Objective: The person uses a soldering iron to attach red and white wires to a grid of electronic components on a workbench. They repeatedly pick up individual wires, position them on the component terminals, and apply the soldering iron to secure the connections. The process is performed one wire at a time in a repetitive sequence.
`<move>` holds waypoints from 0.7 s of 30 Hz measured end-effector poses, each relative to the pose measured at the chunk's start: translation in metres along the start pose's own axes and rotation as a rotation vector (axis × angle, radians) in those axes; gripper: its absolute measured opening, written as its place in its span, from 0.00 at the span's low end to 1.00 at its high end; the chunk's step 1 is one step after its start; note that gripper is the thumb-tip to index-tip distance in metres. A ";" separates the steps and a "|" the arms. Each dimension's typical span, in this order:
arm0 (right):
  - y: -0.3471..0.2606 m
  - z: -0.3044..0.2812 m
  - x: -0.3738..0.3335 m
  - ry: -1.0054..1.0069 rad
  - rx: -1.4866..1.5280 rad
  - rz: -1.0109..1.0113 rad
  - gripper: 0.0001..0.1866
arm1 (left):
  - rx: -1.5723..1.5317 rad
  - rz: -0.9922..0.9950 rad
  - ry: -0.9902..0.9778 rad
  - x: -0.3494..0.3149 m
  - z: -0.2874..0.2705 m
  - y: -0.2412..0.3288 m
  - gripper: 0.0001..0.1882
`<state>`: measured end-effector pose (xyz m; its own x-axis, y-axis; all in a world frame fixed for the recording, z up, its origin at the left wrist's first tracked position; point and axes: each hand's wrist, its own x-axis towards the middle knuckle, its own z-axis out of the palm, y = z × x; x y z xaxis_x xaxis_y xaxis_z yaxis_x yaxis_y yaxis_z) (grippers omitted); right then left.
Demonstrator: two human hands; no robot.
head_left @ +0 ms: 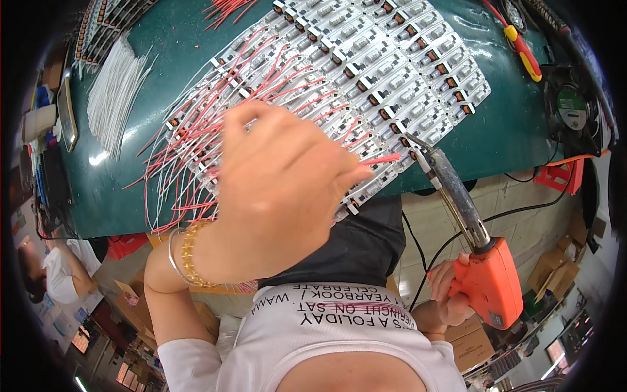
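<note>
1. A red wire (382, 159) is pinched in the fingertips of the left hand (281, 189), while an orange soldering gun (486, 277) is gripped by the closed right hand (447, 291), its tip (413, 140) just at 3 o'clock of the wire end.
2. The fingers could be burned, or the joint missed, if the tip drifts toward the wire hand; much of the work is hidden behind that hand.
3. The rows of small boards (392, 72) lie to the desk (509, 124) edge at 6 o'clock, where one could be knocked off.
4. Open room is seen at 3 o'clock; loose white wires (117, 91) crowd 10 o'clock.
</note>
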<state>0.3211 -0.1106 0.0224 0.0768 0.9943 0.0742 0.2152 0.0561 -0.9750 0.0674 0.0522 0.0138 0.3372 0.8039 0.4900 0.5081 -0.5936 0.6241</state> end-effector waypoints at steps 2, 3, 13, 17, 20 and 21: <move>0.002 -0.004 -0.001 -0.047 0.021 -0.023 0.42 | -0.035 -0.065 -0.054 -0.004 0.011 0.003 0.08; 0.004 -0.007 -0.001 -0.074 0.024 -0.040 0.42 | -0.002 -0.059 -0.036 -0.006 0.014 0.004 0.08; 0.004 -0.006 -0.006 0.054 -0.185 0.109 0.32 | 0.062 -0.017 -0.021 -0.007 0.022 0.000 0.10; 0.003 -0.018 -0.017 0.063 -0.541 0.113 0.32 | 0.080 -0.019 -0.015 -0.007 0.021 0.001 0.10; -0.001 -0.018 -0.015 0.001 -0.424 0.096 0.33 | 0.060 0.000 -0.001 -0.007 0.024 0.001 0.10; -0.004 -0.017 -0.013 -0.005 -0.367 0.096 0.33 | 0.053 0.008 -0.005 -0.006 0.025 0.001 0.10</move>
<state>0.3354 -0.1257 0.0289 0.1093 0.9939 -0.0154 0.5422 -0.0726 -0.8371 0.0858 0.0478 -0.0039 0.3452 0.7993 0.4918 0.5468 -0.5972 0.5868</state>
